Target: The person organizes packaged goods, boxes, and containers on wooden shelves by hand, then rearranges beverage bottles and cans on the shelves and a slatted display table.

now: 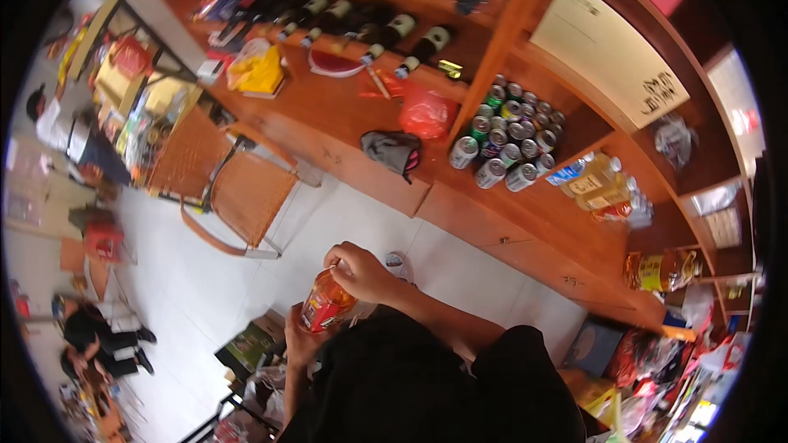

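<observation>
A plastic drink bottle [326, 302] with amber liquid and a red label is held tilted in front of my body. My left hand [300, 340] is wrapped round its lower part. Over the bottle's top end, my right hand [361, 273] is closed, with its fingers covering the cap area. Whether the cap is on cannot be seen under those fingers. Below my right forearm, a can [396, 262] shows near the floor.
Ahead runs a wooden shelf unit [460, 205] with many drink cans [513, 133], oil bottles [595, 183], a grey pouch [392, 152] and a red bag [427, 111]. A chair [246, 197] stands left. People [103, 336] are at far left. Boxes [250, 344] lie near my left hand.
</observation>
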Available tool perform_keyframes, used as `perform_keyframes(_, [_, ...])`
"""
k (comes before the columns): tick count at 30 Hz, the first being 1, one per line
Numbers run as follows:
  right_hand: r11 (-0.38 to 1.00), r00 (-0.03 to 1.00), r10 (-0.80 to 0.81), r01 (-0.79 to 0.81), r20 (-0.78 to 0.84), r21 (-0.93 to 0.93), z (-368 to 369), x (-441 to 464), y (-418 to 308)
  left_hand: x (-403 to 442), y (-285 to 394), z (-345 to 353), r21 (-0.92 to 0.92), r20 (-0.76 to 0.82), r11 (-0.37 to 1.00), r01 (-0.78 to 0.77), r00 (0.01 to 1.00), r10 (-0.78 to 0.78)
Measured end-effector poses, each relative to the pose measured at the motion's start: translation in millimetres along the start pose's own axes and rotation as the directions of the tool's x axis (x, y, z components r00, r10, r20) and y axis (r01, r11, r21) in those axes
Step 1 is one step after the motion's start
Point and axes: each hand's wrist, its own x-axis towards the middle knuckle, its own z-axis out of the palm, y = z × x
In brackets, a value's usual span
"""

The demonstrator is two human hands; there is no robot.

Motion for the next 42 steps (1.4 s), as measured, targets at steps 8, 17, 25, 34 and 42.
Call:
perform_keyframes(8, [0.959, 0.975, 0.223, -0.217, -0.011, 0.184, -95, -46, -24, 8, 57, 29, -0.076, 0.402, 0.996, 0.053, 0.916, -0.018])
perform_keyframes(17, [0.899, 0.899, 0.398, -0.342, -0.183, 0.274, -39, -152, -5, -1, -12, 56, -0.232, 0.638, 0.971, 0.055, 0.762, 0.109])
perform_keyframes(25, [0.883, 0.750, 0.465, -0.432, -0.470, 0.184, 11, -230, 2, -13, -24, 78, 0.001, 0.872, 0.991, -0.137, 0.486, 0.066])
perform_keyframes(34, [0.712, 0.802, 0.397, -0.576, -0.446, -0.402, 2, -220, -31, -25, -42, 122, -0.089, 0.795, 0.945, -0.316, 0.548, 0.258])
perform_keyframes(42, [0.760, 0.786, 0.333, -0.551, -0.520, -0.346, -83, -249, 9, -4, 51, 189, -0.033, 0.837, 0.889, -0.458, 0.473, 0.275])
